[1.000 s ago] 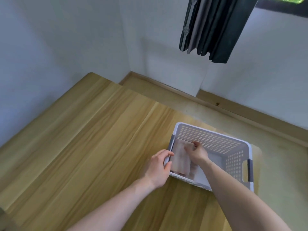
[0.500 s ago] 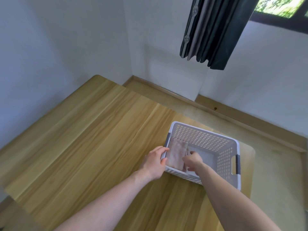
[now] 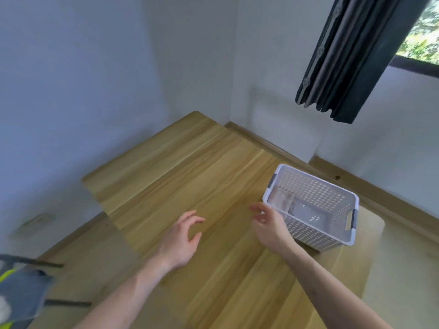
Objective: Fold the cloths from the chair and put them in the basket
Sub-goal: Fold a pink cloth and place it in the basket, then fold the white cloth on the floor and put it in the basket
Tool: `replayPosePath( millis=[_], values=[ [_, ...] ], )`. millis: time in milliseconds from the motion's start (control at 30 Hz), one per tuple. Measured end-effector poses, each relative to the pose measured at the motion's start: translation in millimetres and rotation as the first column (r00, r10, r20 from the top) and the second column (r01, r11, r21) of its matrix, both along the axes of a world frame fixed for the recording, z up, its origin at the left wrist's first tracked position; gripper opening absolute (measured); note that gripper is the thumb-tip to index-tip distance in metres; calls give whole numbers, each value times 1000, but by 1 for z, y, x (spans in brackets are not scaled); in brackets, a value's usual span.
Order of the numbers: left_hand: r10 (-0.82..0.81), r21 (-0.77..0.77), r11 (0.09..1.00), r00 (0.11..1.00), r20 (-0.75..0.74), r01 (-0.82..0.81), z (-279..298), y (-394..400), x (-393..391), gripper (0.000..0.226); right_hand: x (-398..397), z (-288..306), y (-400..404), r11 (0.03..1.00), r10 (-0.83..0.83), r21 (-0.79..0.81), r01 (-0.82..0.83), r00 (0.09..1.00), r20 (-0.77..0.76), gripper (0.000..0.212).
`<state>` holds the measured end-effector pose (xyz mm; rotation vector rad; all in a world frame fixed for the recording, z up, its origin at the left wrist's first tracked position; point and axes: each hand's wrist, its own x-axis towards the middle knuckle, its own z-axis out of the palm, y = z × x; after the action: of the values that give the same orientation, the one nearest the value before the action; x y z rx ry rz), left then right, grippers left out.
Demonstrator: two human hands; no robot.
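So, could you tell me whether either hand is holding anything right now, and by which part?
Nothing is held. The left hand and right hand are open over the wooden table; the folded cloth lies inside the basket.

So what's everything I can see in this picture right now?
basket: one, white perforated plastic with grey handles, on the table's right side
folded cloth: one, pale pinkish, inside the basket at its left end
table: one, light wood, filling the middle
cloths: a heap, grey-blue with a yellow-green bit, bottom-left edge; count unclear
curtain: one, dark, hanging top right beside a window
left hand: one, open, empty, above the table
right hand: one, open, empty, beside the basket's near left corner
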<state>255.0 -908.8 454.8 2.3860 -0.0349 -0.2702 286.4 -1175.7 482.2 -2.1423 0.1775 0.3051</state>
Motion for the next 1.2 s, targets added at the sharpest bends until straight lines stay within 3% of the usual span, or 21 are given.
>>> replayPosePath(
  millis=[300, 733, 933, 1200],
  values=[
    [286, 87, 953, 956, 68, -291, 41, 159, -162, 29, -101, 16, 166, 920, 386, 42, -389, 920, 70, 31],
    [488, 194, 853, 872, 33, -484, 19, 419, -396, 38, -269, -2, 460, 795, 599, 76, -601, 799, 48, 33],
    [533, 200, 833, 845, -40, -516, 3, 510, -435, 38, -311, -11, 535, 771, 636, 35, -636, 772, 12, 35],
    [576, 200, 814, 800, -166, -545, -37, 605, -428, 36, -291, -50, 628, 759, 649, -27, -651, 759, -54, 37]
  ],
)
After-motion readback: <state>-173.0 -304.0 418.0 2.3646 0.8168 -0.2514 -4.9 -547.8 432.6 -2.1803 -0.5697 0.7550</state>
